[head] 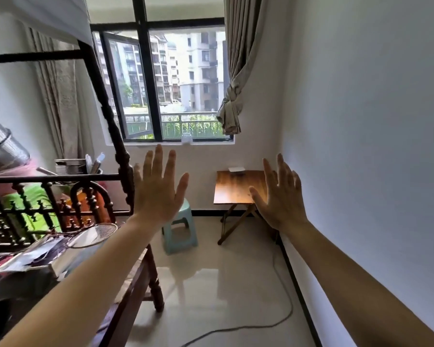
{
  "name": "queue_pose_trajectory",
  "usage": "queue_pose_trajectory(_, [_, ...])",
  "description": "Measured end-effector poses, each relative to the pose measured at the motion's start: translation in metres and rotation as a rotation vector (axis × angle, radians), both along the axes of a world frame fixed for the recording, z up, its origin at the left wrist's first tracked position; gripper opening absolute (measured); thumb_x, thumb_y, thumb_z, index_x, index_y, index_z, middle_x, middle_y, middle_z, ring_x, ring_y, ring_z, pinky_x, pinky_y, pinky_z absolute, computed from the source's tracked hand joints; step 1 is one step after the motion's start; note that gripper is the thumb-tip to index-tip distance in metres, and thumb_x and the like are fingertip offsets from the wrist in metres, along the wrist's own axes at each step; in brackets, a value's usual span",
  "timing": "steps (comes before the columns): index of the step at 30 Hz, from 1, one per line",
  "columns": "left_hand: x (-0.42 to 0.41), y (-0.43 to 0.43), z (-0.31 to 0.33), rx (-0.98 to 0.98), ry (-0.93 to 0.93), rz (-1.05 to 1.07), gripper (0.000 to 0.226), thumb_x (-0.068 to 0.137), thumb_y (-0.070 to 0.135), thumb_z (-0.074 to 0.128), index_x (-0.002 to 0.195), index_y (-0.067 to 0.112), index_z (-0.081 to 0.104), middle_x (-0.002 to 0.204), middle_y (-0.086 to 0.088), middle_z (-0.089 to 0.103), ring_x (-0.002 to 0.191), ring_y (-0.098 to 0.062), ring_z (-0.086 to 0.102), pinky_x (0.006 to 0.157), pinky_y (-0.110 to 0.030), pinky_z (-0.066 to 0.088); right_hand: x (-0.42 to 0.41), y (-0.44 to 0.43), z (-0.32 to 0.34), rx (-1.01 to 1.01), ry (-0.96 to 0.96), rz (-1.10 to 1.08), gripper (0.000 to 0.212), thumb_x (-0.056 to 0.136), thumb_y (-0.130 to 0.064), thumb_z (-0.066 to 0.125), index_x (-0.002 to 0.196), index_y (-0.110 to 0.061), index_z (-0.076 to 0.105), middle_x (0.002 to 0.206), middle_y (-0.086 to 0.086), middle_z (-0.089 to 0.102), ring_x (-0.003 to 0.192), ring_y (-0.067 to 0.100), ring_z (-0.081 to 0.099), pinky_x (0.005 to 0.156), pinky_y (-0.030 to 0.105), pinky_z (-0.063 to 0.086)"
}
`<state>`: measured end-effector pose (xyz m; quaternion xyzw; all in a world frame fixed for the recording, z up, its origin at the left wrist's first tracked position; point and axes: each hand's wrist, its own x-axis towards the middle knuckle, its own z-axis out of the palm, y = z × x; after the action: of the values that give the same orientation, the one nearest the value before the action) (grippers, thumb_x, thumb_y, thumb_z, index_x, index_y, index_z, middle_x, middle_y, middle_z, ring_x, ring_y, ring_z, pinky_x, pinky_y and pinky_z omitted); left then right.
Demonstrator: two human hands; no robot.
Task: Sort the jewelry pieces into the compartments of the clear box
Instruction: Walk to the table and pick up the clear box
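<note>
My left hand [158, 189] and my right hand [280, 196] are both raised in front of me, backs towards the camera, fingers spread and holding nothing. Beyond them a small wooden folding table [232, 189] stands against the far wall under the window. A small pale flat box [236, 169] lies at the table's far edge; I cannot tell whether it is the clear box. No jewelry pieces can be made out at this distance.
A light green plastic stool [179, 229] stands left of the table. A dark wooden bed frame [125, 176] with clutter and a racket [95, 235] fills the left. A cable [281, 319] trails over the tiled floor. A white wall runs along the right.
</note>
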<state>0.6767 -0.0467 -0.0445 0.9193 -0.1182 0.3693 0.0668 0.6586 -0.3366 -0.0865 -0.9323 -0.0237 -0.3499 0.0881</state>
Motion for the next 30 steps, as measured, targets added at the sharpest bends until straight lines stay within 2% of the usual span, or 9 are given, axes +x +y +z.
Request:
queue_pose_trajectory(4, [0.076,0.008,-0.004,-0.03,-0.013,0.01,0.073,0.097,0.059,0.015,0.157,0.018,0.016,0.166,-0.013,0.006,0.152,-0.033,0.008,0.12,-0.056,0.006,0.087,0.016,-0.006,-0.014,0.023,0.043,0.08,0.096,-0.065,0.03,0.159,-0.027,0.001,0.166,0.012,-0.01,0.151,0.036,0.009,0.12,0.055,0.012])
queue_pose_trajectory(11, [0.249,0.026,-0.027,-0.046,0.056,-0.017,0.072,0.097,0.058,0.018,0.156,0.016,0.021,0.165,-0.014,0.011,0.151,-0.034,0.013,0.119,-0.057,0.01,0.263,0.042,-0.025,-0.076,0.056,0.056,0.08,0.098,-0.064,0.032,0.159,-0.028,-0.005,0.165,0.01,-0.018,0.153,0.032,0.002,0.121,0.052,0.008])
queue_pose_trajectory(15, [0.356,0.03,-0.016,-0.008,0.065,-0.088,0.07,0.097,0.057,0.019,0.156,0.018,0.024,0.164,-0.014,0.013,0.15,-0.034,0.016,0.118,-0.058,0.015,0.359,0.047,-0.018,-0.081,0.056,0.042,0.081,0.097,-0.064,0.033,0.159,-0.027,-0.002,0.166,0.011,-0.014,0.153,0.033,0.006,0.12,0.053,0.008])
queue_pose_trajectory(19, [0.451,0.02,-0.007,-0.024,0.063,-0.133,0.067,0.099,0.054,0.022,0.156,0.019,0.024,0.165,-0.013,0.013,0.151,-0.034,0.015,0.119,-0.056,0.013,0.437,0.04,-0.013,-0.009,0.028,-0.025,0.079,0.096,-0.065,0.032,0.159,-0.03,-0.002,0.167,0.009,-0.011,0.152,0.034,0.01,0.117,0.048,0.003])
queue_pose_trajectory(24, [0.563,0.002,-0.022,-0.028,0.065,-0.164,0.068,0.099,0.056,0.019,0.157,0.021,0.018,0.166,-0.012,0.005,0.152,-0.03,0.007,0.12,-0.054,0.007,0.537,0.023,-0.019,0.022,-0.006,-0.058,0.078,0.096,-0.065,0.03,0.159,-0.03,-0.001,0.167,0.01,-0.008,0.151,0.035,0.013,0.117,0.048,0.005])
queue_pose_trajectory(30, [0.713,-0.025,-0.051,-0.03,0.099,-0.155,0.066,0.1,0.055,0.02,0.157,0.021,0.017,0.166,-0.012,0.003,0.152,-0.032,0.006,0.12,-0.056,0.007,0.681,-0.003,-0.048,0.022,-0.011,-0.062,0.077,0.098,-0.063,0.03,0.159,-0.028,0.0,0.167,0.012,-0.006,0.151,0.035,0.011,0.118,0.05,0.006])
